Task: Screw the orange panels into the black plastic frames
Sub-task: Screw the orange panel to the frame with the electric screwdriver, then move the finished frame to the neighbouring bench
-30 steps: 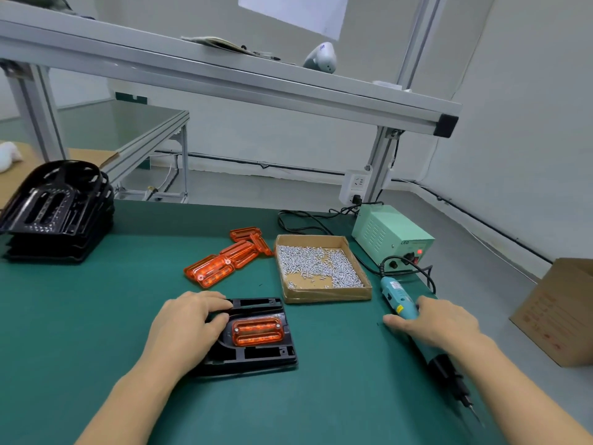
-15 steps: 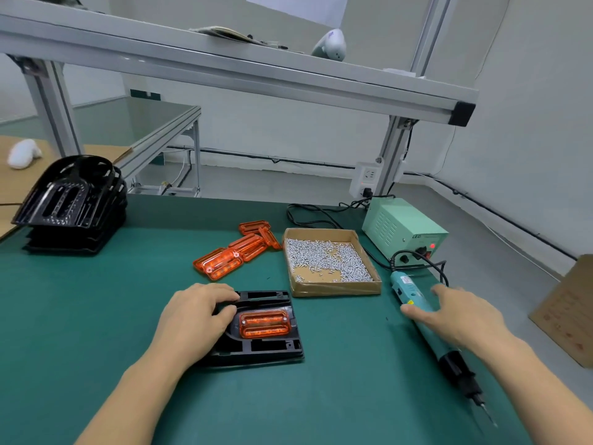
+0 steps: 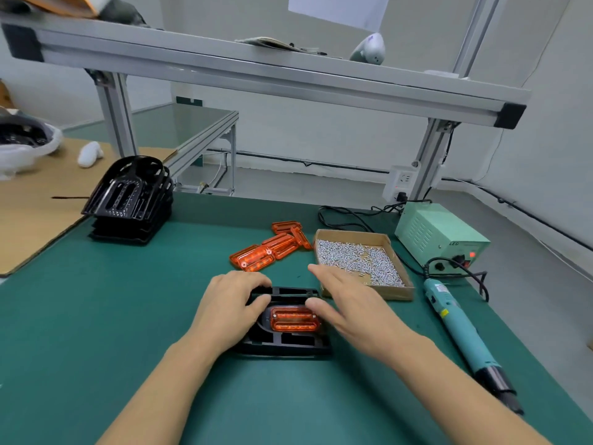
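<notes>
A green work mat [image 3: 96, 316] fills the lower frame, with an aluminium shelf rail [image 3: 256, 69] crossing the top. At left of centre stands a stack of black plastic frames [image 3: 128, 200], the top one tilted. A pale green power supply [image 3: 439, 239] sits at the right, and a teal electric screwdriver [image 3: 462, 332] lies on the mat below it, apart from both hands. A shallow cardboard box of screws [image 3: 359, 261] sits right of centre, with loose orange panels [image 3: 269, 248] just left of it.

At lower centre one black frame [image 3: 282, 342] lies flat with an orange panel [image 3: 294, 318] seated in it. The left hand [image 3: 227, 309] rests on the frame's left side, fingers curled over its far edge. The right hand [image 3: 349, 303] is spread open and holds nothing, its thumb near the panel's right end; whether it touches cannot be told.
</notes>
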